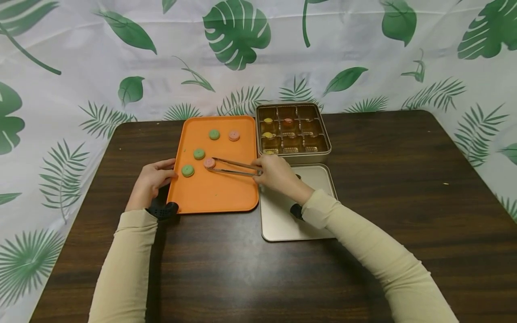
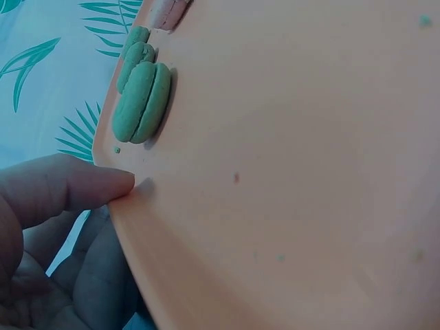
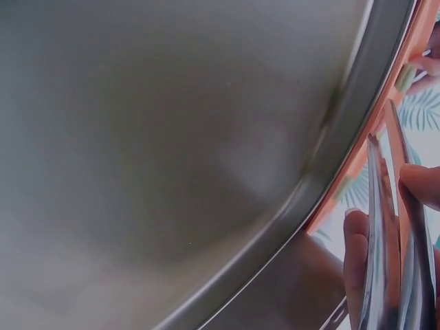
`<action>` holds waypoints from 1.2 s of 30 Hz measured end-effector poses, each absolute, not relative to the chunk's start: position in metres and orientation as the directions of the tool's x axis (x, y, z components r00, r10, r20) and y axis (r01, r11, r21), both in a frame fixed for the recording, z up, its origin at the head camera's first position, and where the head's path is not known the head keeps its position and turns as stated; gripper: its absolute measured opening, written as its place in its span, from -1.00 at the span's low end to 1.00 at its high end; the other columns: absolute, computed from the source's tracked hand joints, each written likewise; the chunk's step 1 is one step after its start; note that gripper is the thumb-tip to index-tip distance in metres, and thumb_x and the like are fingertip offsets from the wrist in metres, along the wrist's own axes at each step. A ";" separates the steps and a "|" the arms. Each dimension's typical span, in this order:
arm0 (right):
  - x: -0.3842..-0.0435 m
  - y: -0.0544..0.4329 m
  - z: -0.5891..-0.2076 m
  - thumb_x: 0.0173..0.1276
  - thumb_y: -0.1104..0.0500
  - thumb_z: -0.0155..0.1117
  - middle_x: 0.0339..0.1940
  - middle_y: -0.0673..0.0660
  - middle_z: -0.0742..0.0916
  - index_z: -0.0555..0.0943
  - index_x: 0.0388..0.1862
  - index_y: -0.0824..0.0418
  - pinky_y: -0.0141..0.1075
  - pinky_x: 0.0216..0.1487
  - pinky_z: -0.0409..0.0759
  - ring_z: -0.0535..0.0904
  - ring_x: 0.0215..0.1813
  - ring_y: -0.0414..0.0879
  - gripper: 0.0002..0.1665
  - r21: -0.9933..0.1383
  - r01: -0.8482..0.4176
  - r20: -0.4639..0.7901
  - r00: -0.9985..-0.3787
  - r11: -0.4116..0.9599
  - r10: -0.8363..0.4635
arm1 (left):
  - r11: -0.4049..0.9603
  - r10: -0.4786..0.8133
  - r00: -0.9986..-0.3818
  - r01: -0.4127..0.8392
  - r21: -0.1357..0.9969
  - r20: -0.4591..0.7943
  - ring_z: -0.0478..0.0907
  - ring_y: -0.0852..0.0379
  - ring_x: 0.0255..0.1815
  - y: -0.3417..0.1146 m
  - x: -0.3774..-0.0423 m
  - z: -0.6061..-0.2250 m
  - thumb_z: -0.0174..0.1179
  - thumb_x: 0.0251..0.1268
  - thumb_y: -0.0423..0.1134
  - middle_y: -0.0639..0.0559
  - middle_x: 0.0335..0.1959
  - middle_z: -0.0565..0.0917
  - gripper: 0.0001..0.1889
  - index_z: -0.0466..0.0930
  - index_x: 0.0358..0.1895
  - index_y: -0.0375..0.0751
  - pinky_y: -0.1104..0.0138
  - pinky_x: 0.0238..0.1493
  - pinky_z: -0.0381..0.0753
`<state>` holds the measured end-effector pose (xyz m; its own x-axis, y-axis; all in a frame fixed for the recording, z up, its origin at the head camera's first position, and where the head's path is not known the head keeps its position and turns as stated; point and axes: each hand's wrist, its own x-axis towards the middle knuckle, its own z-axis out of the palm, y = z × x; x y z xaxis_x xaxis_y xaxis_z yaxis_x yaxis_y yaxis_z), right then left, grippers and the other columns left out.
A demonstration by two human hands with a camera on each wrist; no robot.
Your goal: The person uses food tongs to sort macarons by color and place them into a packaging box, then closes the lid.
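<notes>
My right hand [image 1: 276,175] holds a pair of metal tongs [image 1: 238,173], whose tips stand on either side of a pink macaron [image 1: 209,163] over the orange tray [image 1: 218,197]. Whether that macaron is lifted, I cannot tell. At the tray's left rim my left hand [image 1: 153,179] grips the edge, thumb on top and fingers below, as the left wrist view shows. Three green macarons [image 1: 187,170] and another pink macaron [image 1: 234,135] lie on the tray. The tongs [image 3: 392,261] appear between thumb and fingers in the right wrist view.
Right of the tray stands a tin [image 1: 319,154] with a gold divided insert; yellow macarons [image 1: 267,135] and a pinkish-red macaron [image 1: 288,121] sit in its compartments. A flat metal lid [image 1: 282,224] lies in front, partly under my right forearm. A leaf-print cloth [image 1: 169,80] hangs behind the dark table [image 1: 226,269].
</notes>
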<state>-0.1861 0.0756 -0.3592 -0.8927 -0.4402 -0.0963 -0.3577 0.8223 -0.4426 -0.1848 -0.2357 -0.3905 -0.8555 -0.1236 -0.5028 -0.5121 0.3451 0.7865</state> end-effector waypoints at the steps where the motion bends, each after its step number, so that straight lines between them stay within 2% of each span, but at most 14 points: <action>1: -0.186 0.076 -0.359 0.24 0.17 0.33 -0.09 0.15 0.75 0.64 0.11 0.20 -0.22 -0.20 0.64 0.66 -0.19 -0.05 -0.57 -0.442 -0.363 -0.091 -0.892 0.820 -0.444 | 0.349 -0.123 -0.856 -0.511 0.786 -0.502 0.35 -0.06 0.37 -0.236 -0.185 -0.391 0.02 0.39 -0.35 -0.11 0.47 0.27 -0.38 0.11 0.49 -0.09 0.34 0.24 0.48; 7: -0.184 0.076 -0.360 0.19 0.22 0.32 -0.12 0.17 0.75 0.66 0.07 0.21 -0.24 -0.26 0.65 0.66 -0.24 -0.05 -0.57 -0.434 -0.401 -0.043 -0.886 0.807 -0.462 | 0.350 -0.114 -0.858 -0.507 0.788 -0.501 0.35 -0.03 0.36 -0.237 -0.184 -0.391 0.03 0.39 -0.33 -0.09 0.47 0.26 -0.38 0.11 0.49 -0.06 0.57 -0.03 0.61; 12: -0.183 0.077 -0.360 0.19 0.21 0.31 -0.10 0.17 0.75 0.65 0.09 0.21 -0.25 -0.25 0.65 0.66 -0.23 -0.06 -0.57 -0.420 -0.408 -0.033 -0.885 0.810 -0.464 | 0.340 -0.111 -0.859 -0.505 0.793 -0.499 0.40 0.04 0.29 -0.238 -0.184 -0.391 0.04 0.38 -0.33 -0.10 0.47 0.26 -0.38 0.12 0.49 -0.07 0.68 -0.24 0.57; 20: -0.182 0.083 -0.349 0.19 0.21 0.32 -0.12 0.15 0.76 0.66 0.06 0.22 -0.28 -0.33 0.61 0.65 -0.31 -0.08 -0.58 -0.424 -0.414 0.031 -0.896 0.806 -0.444 | 0.340 -0.110 -0.860 -0.504 0.794 -0.499 0.38 0.01 0.32 -0.239 -0.184 -0.393 0.04 0.38 -0.33 -0.09 0.47 0.26 -0.37 0.11 0.49 -0.06 0.64 -0.16 0.60; 22: -0.183 0.087 -0.346 0.18 0.21 0.34 -0.17 0.15 0.76 0.67 0.04 0.22 -0.30 -0.35 0.59 0.64 -0.34 -0.08 -0.59 -0.427 -0.414 0.052 -0.899 0.804 -0.436 | 0.343 -0.111 -0.860 -0.504 0.793 -0.498 0.42 0.06 0.27 -0.240 -0.185 -0.394 0.04 0.38 -0.33 -0.09 0.47 0.26 -0.37 0.12 0.49 -0.06 0.64 -0.16 0.60; 27: -0.186 0.100 -0.336 0.17 0.18 0.37 -0.32 0.15 0.73 0.68 0.03 0.21 -0.30 -0.41 0.51 0.58 -0.40 -0.06 -0.60 -0.456 -0.386 0.093 -0.917 0.802 -0.389 | 0.354 -0.111 -0.859 -0.503 0.788 -0.499 0.50 0.29 -0.02 -0.241 -0.186 -0.396 0.06 0.37 -0.33 -0.09 0.46 0.27 -0.37 0.13 0.48 -0.05 0.66 -0.21 0.59; 30: -0.188 0.110 -0.330 0.18 0.17 0.36 -0.37 0.16 0.72 0.69 0.01 0.20 -0.28 -0.41 0.47 0.56 -0.40 -0.04 -0.61 -0.465 -0.377 0.127 -0.924 0.801 -0.361 | 0.358 -0.113 -0.860 -0.503 0.787 -0.498 0.50 0.34 -0.08 -0.241 -0.186 -0.396 0.07 0.36 -0.32 -0.09 0.46 0.27 -0.37 0.13 0.48 -0.05 0.64 -0.18 0.61; 36: -0.191 0.134 -0.317 0.19 0.20 0.33 -0.27 0.20 0.74 0.69 0.02 0.22 -0.25 -0.40 0.47 0.58 -0.37 0.02 -0.62 -0.484 -0.353 0.184 -0.936 0.801 -0.302 | 0.344 -0.109 -0.863 -0.498 0.796 -0.493 0.49 0.38 -0.14 -0.241 -0.186 -0.396 0.07 0.35 -0.33 -0.11 0.46 0.27 -0.37 0.14 0.48 -0.08 0.66 -0.20 0.60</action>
<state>-0.1907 0.1340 -0.3175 -0.9356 -0.3015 0.1835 -0.3530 0.8006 -0.4841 -0.1864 -0.2408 -0.3962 -0.8630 -0.1088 -0.4933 -0.4982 0.3443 0.7958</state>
